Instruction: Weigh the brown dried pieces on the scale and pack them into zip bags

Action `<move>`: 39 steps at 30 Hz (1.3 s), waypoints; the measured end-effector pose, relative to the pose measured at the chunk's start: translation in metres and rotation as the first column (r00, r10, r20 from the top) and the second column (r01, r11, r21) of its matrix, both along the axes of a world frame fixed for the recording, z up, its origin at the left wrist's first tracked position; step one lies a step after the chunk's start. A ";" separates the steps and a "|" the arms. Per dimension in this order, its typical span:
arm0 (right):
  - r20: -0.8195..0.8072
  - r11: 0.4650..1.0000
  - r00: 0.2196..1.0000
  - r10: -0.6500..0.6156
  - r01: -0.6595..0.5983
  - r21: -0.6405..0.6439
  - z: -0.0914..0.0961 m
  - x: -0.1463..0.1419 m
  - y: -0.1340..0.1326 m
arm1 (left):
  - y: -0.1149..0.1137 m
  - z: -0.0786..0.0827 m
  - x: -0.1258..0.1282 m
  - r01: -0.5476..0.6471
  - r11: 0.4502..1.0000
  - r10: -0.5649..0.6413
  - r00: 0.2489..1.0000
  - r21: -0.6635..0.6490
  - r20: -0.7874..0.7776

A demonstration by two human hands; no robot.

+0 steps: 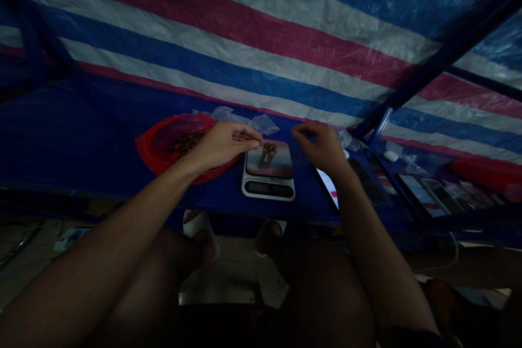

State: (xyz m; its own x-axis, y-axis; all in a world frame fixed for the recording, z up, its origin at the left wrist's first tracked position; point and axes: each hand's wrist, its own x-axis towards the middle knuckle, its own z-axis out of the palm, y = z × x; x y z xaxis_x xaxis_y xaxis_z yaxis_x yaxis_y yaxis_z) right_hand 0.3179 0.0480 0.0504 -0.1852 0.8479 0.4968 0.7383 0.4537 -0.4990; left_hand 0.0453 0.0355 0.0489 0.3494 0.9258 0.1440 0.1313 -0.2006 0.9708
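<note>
A white digital scale [269, 188] with a flat metal plate stands on the blue surface between my hands. On its plate sits a small clump of brown pieces [269, 150], apparently over a small shiny base or reflection. My left hand [226, 144] reaches over the plate's left edge, thumb and fingertips brought together beside the clump; anything between them is too small to see. Right of the scale, my right hand [320, 147] is in the air with its fingers curled into a pinch, whose contents I cannot make out. Partly behind my left hand, a red plastic bag [153, 144] holds many brown pieces [183, 144].
Small clear plastic bags [265, 124] lie behind the scale. A lit phone [327, 185] rests under my right forearm. Striped plastic sheeting [244, 32] hangs at the back, and a blue metal bar [428, 65] slants across the right. More phones [440, 196] lie further right.
</note>
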 end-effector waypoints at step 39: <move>-0.075 0.940 0.956 0.284 -0.293 -0.173 -0.001 -0.010 -0.004 | 0.007 -0.011 0.001 -0.008 0.997 0.010 1.000 0.077 -0.028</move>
